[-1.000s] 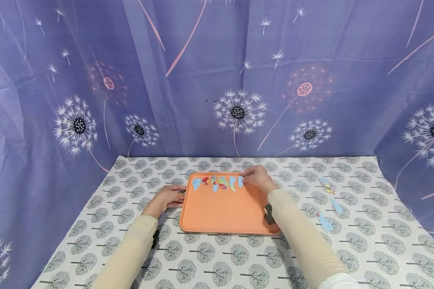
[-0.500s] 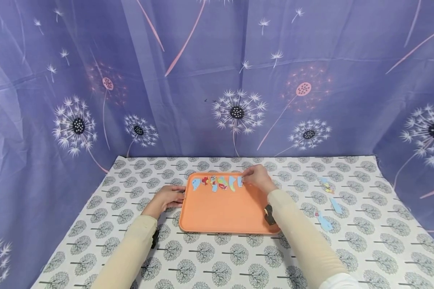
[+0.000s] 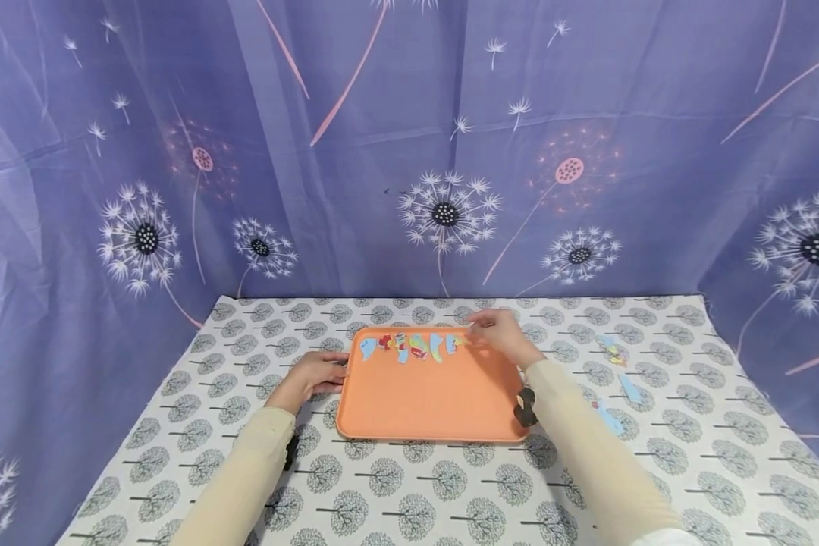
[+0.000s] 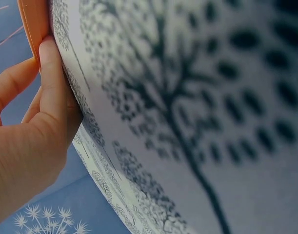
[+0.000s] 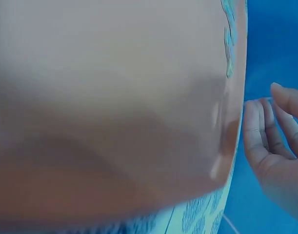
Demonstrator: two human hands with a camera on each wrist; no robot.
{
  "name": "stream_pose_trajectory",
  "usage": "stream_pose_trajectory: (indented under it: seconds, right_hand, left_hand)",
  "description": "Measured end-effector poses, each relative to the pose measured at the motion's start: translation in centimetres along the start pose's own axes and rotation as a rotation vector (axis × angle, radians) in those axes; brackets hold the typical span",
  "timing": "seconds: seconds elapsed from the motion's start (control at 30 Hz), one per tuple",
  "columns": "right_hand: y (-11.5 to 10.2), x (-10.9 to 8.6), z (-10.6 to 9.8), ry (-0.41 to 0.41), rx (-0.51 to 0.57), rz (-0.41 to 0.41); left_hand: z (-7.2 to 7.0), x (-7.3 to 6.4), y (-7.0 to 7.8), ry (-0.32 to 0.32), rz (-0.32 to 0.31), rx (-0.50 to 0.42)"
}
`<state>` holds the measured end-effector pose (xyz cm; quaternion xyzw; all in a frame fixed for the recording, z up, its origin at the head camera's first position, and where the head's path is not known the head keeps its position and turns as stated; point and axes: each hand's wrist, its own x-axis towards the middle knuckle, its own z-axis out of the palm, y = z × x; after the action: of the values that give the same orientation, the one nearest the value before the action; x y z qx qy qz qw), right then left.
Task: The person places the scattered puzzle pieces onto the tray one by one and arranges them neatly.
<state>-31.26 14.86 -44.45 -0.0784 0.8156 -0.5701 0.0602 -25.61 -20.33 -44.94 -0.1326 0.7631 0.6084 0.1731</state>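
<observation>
An orange tray (image 3: pixel 437 394) lies on the cloth, with several irregular picture puzzle pieces (image 3: pixel 418 347) in a row along its far side. My left hand (image 3: pixel 312 374) holds the tray's left edge; in the left wrist view its thumb and a finger meet at the orange rim. The right hand (image 3: pixel 503 334) hovers at the far right corner of the tray, fingers loosely bent and nothing visible in them. Just left of its fingertips lies the row's last piece (image 3: pixel 452 344), light blue. The right wrist view shows this hand (image 5: pixel 278 136) beyond the tray's rim, thumb apart from the fingers.
Three more pieces lie on the tree-print cloth (image 3: pixel 409 516) right of the tray: a multicoloured one (image 3: pixel 616 352), a plain blue strip (image 3: pixel 630 388) and a blue one (image 3: pixel 609 417) partly behind the right sleeve. A purple dandelion curtain (image 3: pixel 355 189) hangs behind the table.
The right hand has let go of the light blue piece at the row's right end and moved slightly right, off it. My left hand stays on the tray's edge.
</observation>
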Motion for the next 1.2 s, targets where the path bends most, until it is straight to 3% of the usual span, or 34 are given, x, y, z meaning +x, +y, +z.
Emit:
stream_pose_trajectory:
  seconds: [0.27, 0.87, 1.2]
  right_hand:
    - [0.5, -1.1, -2.5, 0.061, -0.117, -0.033]
    - [2.8, -6.2, -11.7, 0.088, -0.198, 0.095]
    - [5.3, -9.2, -17.0, 0.181, -0.299, 0.145]
  left_hand:
    - [-0.1, 0.1, 0.0, 0.007, -0.001, 0.014]
    - [0.0, 0.2, -0.2, 0.008, -0.006, 0.023]
    - [-0.1, 0.1, -0.2, 0.000, -0.003, 0.015]
